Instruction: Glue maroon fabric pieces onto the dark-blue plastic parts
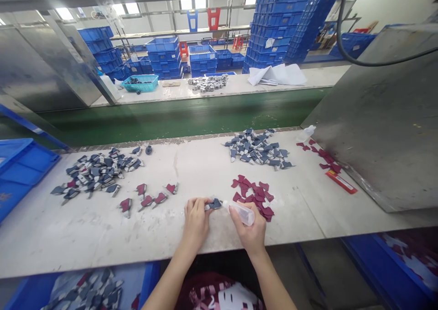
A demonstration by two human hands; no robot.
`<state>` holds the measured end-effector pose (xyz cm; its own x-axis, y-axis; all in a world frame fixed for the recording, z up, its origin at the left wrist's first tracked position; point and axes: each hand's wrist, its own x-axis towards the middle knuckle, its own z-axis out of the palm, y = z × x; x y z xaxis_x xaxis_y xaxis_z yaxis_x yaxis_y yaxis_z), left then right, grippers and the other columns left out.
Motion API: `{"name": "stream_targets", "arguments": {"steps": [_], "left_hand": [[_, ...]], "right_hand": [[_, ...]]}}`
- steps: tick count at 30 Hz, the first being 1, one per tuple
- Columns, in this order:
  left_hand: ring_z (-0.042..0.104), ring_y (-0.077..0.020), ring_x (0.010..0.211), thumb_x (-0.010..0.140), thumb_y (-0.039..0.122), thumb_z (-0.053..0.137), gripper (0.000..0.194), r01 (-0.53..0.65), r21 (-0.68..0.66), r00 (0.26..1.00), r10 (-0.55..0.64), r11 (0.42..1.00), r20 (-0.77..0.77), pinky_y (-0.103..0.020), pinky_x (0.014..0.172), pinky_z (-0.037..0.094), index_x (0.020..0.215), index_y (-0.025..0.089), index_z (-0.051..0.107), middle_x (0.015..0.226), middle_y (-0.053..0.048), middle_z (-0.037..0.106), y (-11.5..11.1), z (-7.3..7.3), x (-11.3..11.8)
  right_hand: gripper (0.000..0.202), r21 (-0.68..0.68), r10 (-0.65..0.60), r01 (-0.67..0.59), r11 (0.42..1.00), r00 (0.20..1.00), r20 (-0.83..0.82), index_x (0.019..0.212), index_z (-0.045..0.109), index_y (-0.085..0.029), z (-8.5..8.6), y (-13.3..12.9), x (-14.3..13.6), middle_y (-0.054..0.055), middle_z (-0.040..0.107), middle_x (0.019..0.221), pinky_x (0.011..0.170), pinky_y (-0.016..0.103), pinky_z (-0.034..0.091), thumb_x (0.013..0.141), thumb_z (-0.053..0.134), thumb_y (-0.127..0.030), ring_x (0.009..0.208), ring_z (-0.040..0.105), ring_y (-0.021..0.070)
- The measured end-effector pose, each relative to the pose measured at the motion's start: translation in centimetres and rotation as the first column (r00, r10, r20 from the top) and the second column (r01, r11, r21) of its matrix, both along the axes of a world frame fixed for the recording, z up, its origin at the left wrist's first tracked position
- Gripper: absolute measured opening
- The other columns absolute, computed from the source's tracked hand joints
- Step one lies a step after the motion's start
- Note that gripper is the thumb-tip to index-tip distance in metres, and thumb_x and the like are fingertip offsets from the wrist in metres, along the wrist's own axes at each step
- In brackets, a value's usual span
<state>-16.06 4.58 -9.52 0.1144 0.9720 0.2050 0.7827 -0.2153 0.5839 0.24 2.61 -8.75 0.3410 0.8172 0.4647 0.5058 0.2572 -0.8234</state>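
Note:
Near the table's front edge, my left hand (196, 215) grips a small dark blue and grey part (214, 204) between closed fingers. My right hand (252, 228) is wrapped round a translucent squeeze bottle (243, 213), tilted with its nozzle at the part's right end. Whether the nozzle touches the part I cannot tell. Just beyond my right hand lies a heap of flat maroon pieces (251, 192). Left of my left hand are several grey parts with maroon faces (159, 198). Farther back on the right is a pile of blue and grey parts (256, 148).
A larger pile of parts (99, 170) lies at the left, beside a blue crate (20, 173). A metal panel (386, 118) bounds the right side, near a red packet (341, 182). Past the table runs a green conveyor belt (191, 118). Blue bins (137, 282) sit below the edge.

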Motion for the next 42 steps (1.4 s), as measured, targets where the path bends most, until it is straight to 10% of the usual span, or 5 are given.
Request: {"name": "stream_targets", "arguments": {"steps": [42], "left_hand": [[0.058, -0.0278, 0.101, 0.090, 0.010, 0.057, 0.019, -0.005, -0.005, 1.000, 0.005, 1.000, 0.028, -0.045, 0.089, 0.046, 0.105, 0.021, 0.062, 0.102, -0.008, 0.072, -0.2, 0.1, 0.1]], "right_hand": [[0.030, -0.148, 0.055, -0.080, 0.986, 0.985, -0.163, 0.084, 0.062, -0.019, 0.0, -0.4, -1.3, 0.002, 0.070, 0.067, 0.051, 0.025, 0.051, 0.082, 0.071, -0.047, 0.054, 0.063, 0.0162]]}}
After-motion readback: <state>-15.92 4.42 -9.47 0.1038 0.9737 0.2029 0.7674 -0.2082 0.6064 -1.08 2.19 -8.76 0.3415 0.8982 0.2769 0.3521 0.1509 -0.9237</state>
